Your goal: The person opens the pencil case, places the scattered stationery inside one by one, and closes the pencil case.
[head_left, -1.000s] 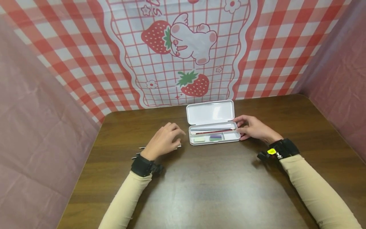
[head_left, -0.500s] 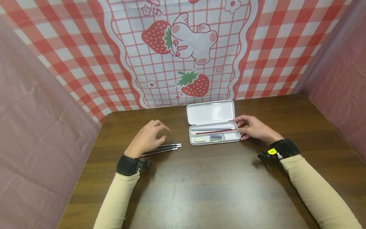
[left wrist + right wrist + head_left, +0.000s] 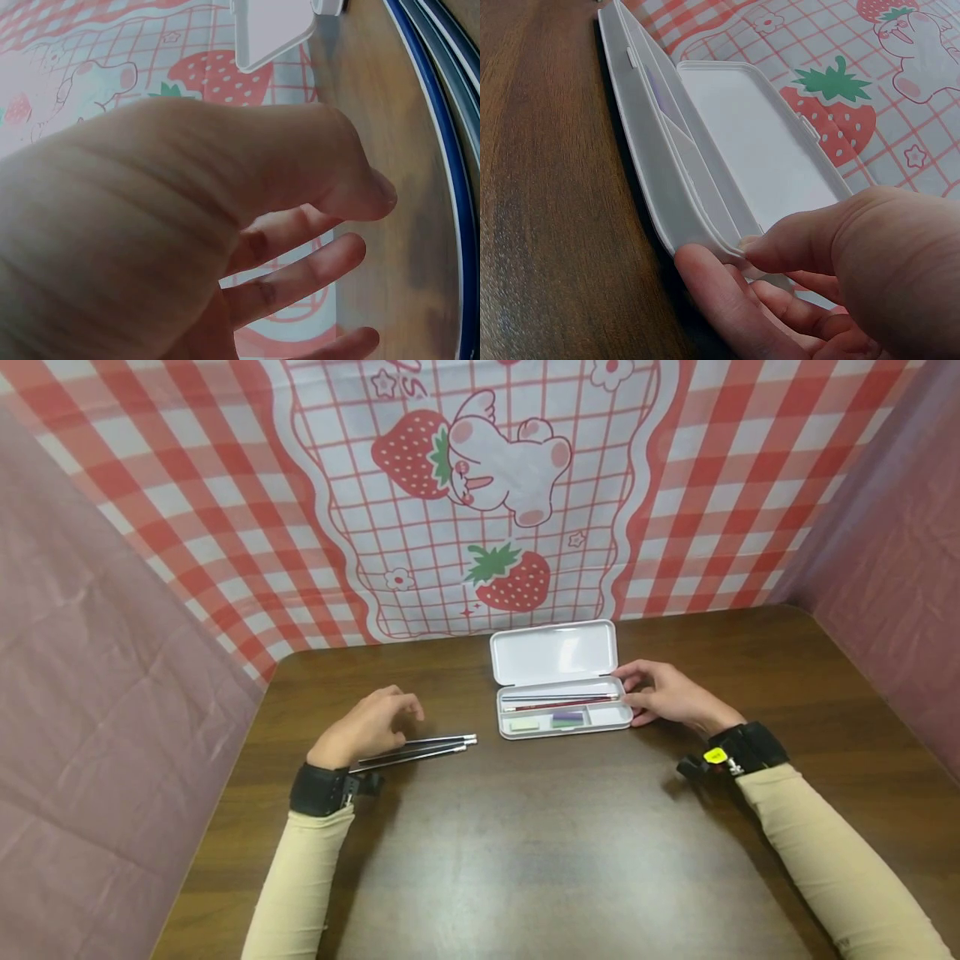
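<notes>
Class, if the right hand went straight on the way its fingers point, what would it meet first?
The white pencil case: the right hand pinches its right end, so no gap lies between. How far the fingers behind the thumb reach is harder to judge.

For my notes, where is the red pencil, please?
In the head view, the red pencil lies right of centre, in the white case the right hand grips.

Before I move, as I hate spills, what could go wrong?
The right hand pinches the white pencil case at one end, so a tug might tip it and jostle the red pencil inside. The left hand is close to the loose pencils; brushing them could send them rolling.
</notes>
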{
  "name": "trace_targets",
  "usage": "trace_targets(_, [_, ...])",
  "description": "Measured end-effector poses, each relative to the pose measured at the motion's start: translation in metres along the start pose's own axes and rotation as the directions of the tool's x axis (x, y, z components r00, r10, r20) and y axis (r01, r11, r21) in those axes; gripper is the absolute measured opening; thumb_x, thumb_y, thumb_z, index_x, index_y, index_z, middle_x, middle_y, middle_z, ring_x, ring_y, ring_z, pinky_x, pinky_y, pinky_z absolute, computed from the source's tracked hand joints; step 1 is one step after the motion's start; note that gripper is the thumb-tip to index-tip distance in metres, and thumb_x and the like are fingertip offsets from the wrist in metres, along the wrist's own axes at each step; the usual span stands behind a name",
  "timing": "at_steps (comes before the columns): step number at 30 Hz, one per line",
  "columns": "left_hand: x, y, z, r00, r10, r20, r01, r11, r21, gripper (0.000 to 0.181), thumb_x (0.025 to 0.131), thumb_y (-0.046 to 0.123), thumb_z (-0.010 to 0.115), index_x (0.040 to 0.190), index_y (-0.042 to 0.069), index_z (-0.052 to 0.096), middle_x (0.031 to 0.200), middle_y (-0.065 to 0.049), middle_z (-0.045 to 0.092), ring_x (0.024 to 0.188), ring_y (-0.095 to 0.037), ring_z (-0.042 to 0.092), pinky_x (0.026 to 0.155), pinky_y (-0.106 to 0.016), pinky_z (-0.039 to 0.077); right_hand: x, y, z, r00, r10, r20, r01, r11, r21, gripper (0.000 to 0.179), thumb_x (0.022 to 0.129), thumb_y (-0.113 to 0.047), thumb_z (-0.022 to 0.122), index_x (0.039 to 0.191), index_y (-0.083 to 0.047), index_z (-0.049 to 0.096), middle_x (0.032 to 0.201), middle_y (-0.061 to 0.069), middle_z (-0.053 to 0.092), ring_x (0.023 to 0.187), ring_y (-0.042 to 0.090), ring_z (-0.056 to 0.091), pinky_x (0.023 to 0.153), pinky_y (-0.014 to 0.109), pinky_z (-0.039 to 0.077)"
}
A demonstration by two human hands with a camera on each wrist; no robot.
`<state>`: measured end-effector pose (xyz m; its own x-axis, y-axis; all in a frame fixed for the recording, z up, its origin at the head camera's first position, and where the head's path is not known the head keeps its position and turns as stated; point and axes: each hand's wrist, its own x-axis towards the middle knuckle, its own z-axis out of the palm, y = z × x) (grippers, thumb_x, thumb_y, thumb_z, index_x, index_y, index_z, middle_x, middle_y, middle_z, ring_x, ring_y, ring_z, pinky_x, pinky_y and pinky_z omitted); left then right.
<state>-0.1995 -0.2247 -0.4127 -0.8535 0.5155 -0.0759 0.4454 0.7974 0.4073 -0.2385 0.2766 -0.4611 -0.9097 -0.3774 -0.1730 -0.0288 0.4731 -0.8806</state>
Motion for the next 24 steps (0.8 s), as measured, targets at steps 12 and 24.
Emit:
trace_targets(12, [0.035, -0.093, 0.055, 1.0, 0.005, 0.011, -0.006, 0.999, 0.052, 0.046, 0.085, 0.003, 0.09, 0.117, 0.032, 0.076, 0.121, -0.002, 0.069, 0.114, -0.023, 0.067, 0.097, -0.045, 0.061, 0.0, -0.001, 0.0, 1.0, 0.002, 0.003, -0.002, 1.0, -0.004, 0.053, 0.108, 0.002, 0.065, 0.157, 0.012, 0.049, 0.132, 0.027, 0.051, 0.095, 0.017, 0.067, 0.073, 0.031, 0.07])
trace_targets(24, [0.028, -0.076, 0.049, 0.997, -0.053, 0.053, 0.052, 0.998, 0.019, 0.042, 0.09, -0.003, 0.082, 0.113, 0.031, 0.077, 0.118, -0.004, 0.069, 0.112, -0.024, 0.066, 0.098, -0.047, 0.061, -0.002, -0.003, -0.001, 1.0, 0.0, 0.005, 0.0, 1.0, -0.011, 0.053, 0.108, 0.002, 0.065, 0.157, 0.012, 0.05, 0.131, 0.028, 0.05, 0.096, 0.018, 0.068, 0.073, 0.032, 0.07])
